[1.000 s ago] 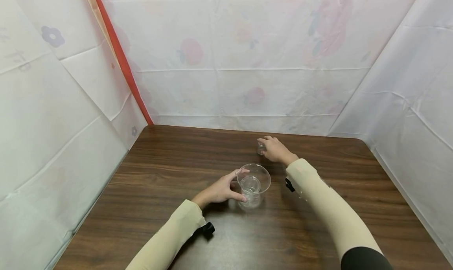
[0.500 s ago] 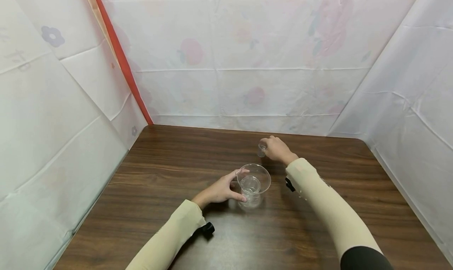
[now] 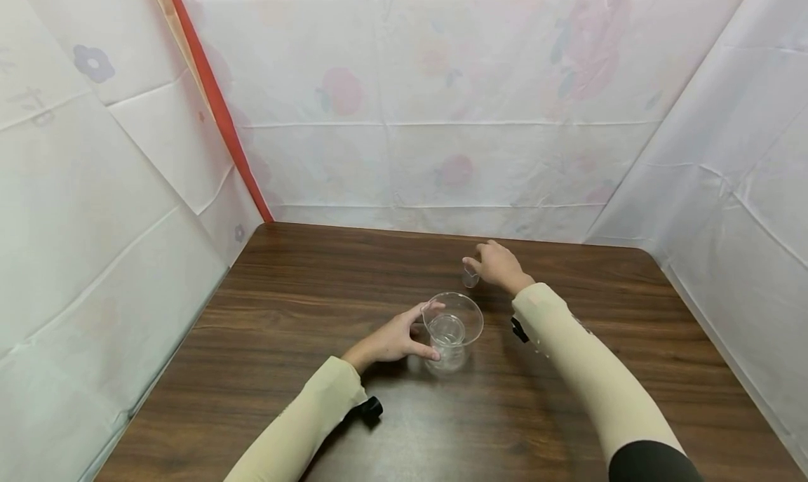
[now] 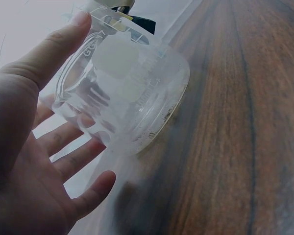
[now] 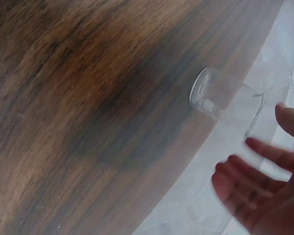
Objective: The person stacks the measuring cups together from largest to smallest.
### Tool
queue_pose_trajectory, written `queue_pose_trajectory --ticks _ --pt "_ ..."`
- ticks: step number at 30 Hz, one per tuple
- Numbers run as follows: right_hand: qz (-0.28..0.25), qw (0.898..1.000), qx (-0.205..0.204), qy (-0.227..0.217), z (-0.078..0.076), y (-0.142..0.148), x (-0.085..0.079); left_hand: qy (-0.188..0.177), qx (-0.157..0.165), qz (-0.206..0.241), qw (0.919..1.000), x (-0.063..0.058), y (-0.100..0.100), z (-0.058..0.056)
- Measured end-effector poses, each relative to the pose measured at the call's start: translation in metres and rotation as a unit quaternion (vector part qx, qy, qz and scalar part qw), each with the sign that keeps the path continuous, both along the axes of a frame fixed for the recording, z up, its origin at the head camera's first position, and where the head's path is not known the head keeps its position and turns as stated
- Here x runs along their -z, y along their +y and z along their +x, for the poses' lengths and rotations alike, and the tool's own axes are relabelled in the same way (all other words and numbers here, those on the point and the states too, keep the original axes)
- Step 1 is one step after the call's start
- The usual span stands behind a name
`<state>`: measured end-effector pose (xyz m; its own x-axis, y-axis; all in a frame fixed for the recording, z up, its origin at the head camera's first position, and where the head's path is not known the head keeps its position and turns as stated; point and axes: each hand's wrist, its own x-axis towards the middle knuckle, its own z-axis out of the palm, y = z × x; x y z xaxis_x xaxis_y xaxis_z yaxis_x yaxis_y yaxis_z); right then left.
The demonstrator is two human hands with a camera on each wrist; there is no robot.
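- Clear glass makes up both vessels we count here: one large beaker [image 3: 452, 331] and one small beaker [image 3: 470, 278].
- The large beaker stands upright on the brown wooden table [image 3: 303, 292], near its middle; in the left wrist view [image 4: 125, 93] we make out printed graduation marks on its wall and what looks like a smaller clear vessel inside it, though we cannot tell that for sure.
- We see two hands, one to each beaker.
- The left hand [image 3: 394, 338] cups the large beaker from its left side: the thumb lies along the wall near the rim, and the fingers [image 4: 81, 154] curve round the lower wall with their tips on the glass.
- The small beaker is farther back on the table, apart from the large one and slightly to its right; in the right wrist view [image 5: 220, 100] it is tilted, its round base turned toward the camera.
- The right hand [image 3: 499, 266] is at the small beaker; its fingers [image 5: 264, 149] are blurred and spread in the wrist view, so we cannot tell whether they are pinching the glass or only lying beside it.
- Pale sheeting with faint flower prints [image 3: 442, 117] walls in the table on three sides, and one red strip [image 3: 214, 103] runs down the left corner.
- Both arms wear cream sleeves [image 3: 587, 370].
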<state>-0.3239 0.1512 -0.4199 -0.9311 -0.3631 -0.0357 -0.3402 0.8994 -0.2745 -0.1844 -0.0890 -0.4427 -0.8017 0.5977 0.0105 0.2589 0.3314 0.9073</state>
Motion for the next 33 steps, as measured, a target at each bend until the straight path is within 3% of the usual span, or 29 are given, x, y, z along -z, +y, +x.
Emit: queue_pose_trajectory --ticks 2,6,12,19,33 --pt "-0.012 1.000 -0.028 -0.002 0.000 0.000 -0.001 0.003 0.002 0.003 1.0000 -0.008 -0.001 0.003" --pt "-0.023 0.996 -0.087 -0.018 0.000 0.000 -0.003 0.007 0.000 0.006 1.0000 -0.009 -0.001 0.004" --pt "-0.015 0.991 -0.130 -0.027 0.000 0.001 -0.001 0.005 -0.003 0.000 1.0000 0.015 0.000 -0.007" --pt "-0.012 0.993 -0.108 -0.045 0.000 0.002 0.000 0.012 -0.007 0.004 0.9999 0.025 -0.001 -0.011" --pt "-0.018 0.995 -0.087 -0.038 -0.001 0.009 0.000 0.014 -0.004 -0.004 0.9999 0.025 -0.002 -0.011"
